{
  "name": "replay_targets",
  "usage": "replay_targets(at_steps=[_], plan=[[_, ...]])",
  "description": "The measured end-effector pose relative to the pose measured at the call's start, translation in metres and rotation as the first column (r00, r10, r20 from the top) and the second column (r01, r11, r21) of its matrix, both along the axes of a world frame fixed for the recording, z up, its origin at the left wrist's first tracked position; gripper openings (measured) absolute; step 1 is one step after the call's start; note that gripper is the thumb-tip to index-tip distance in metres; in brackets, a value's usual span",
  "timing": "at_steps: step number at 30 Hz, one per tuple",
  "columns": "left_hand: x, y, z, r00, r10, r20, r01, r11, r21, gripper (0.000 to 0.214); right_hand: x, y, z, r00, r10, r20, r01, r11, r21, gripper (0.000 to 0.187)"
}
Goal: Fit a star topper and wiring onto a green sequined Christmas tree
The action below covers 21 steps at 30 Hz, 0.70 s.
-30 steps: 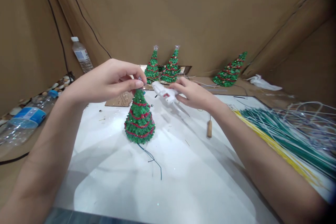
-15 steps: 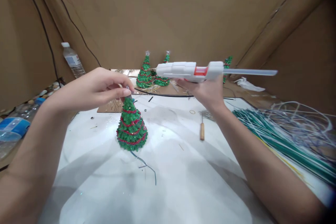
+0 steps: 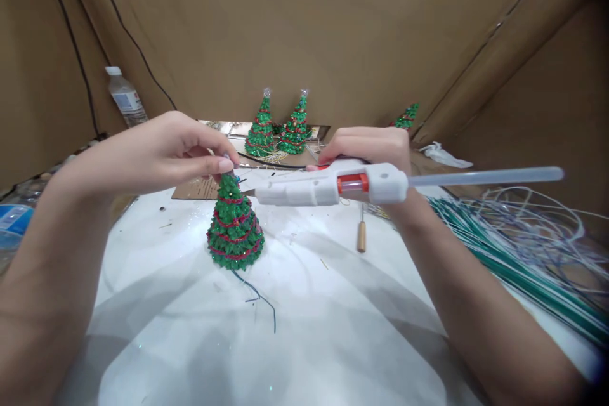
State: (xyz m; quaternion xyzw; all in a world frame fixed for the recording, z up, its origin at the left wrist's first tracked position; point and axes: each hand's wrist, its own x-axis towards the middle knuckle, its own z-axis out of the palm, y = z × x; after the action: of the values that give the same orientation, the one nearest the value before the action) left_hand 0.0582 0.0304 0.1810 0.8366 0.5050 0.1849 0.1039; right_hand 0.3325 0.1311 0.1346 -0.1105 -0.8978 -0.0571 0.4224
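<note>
From the head camera, the green tree [image 3: 235,238] stands left of centre in the frame, upright on the white board. My left hand [image 3: 166,149] reaches in from the left, thumb and forefinger nearly together, pinching the tree at its tip, where a pale, shiny piece [image 3: 227,157] shows between them. My right hand [image 3: 373,144], right of centre, is curled around the glue gun [image 3: 304,190]; the handle is mostly hidden, so I cannot tell how hard I press the trigger. The nozzle points left, just beside the tree's upper part; whether it touches, I cannot tell.

The tree looks light to me, probably stiff at its core, with a rough, beady skin that should not slip. Its narrow tip seems the delicate part, so I'd keep the pinch gentle there, or steady it lower down at the broad base. The gun should feel heavier, and the long glue stick [image 3: 485,176] out its back could tug it rightward.

Thin dark wires [image 3: 266,304] lie in front of the tree on the smooth board [image 3: 304,342]. A wooden-handled tool [image 3: 362,238] lies right of centre, green strands [image 3: 504,266] at lower right, and brown sheeting [image 3: 304,25] fills the top.
</note>
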Motion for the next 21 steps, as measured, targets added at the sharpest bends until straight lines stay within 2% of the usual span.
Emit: replay_targets(at_steps=[5, 10, 21], plan=[[0.0019, 0.0003, 0.0004, 1.000, -0.023, -0.019, 0.022, 0.999, -0.034, 0.030, -0.0025, -0.0074, 0.0001, 0.995, -0.078, 0.055, 0.079, 0.997, -0.008, 0.033], [0.0017, 0.0012, -0.0008, 1.000, -0.018, -0.010, 0.018, 1.000, -0.023, 0.031, -0.0047, -0.0087, -0.0019, 0.991, -0.089, 0.099, 0.084, 0.995, 0.051, 0.028], [0.0031, -0.0013, 0.0017, 1.000, -0.018, 0.003, 0.018, 0.999, -0.028, 0.030, -0.0057, -0.0044, -0.0048, 0.995, -0.078, 0.059, 0.072, 0.992, 0.108, 0.023]])
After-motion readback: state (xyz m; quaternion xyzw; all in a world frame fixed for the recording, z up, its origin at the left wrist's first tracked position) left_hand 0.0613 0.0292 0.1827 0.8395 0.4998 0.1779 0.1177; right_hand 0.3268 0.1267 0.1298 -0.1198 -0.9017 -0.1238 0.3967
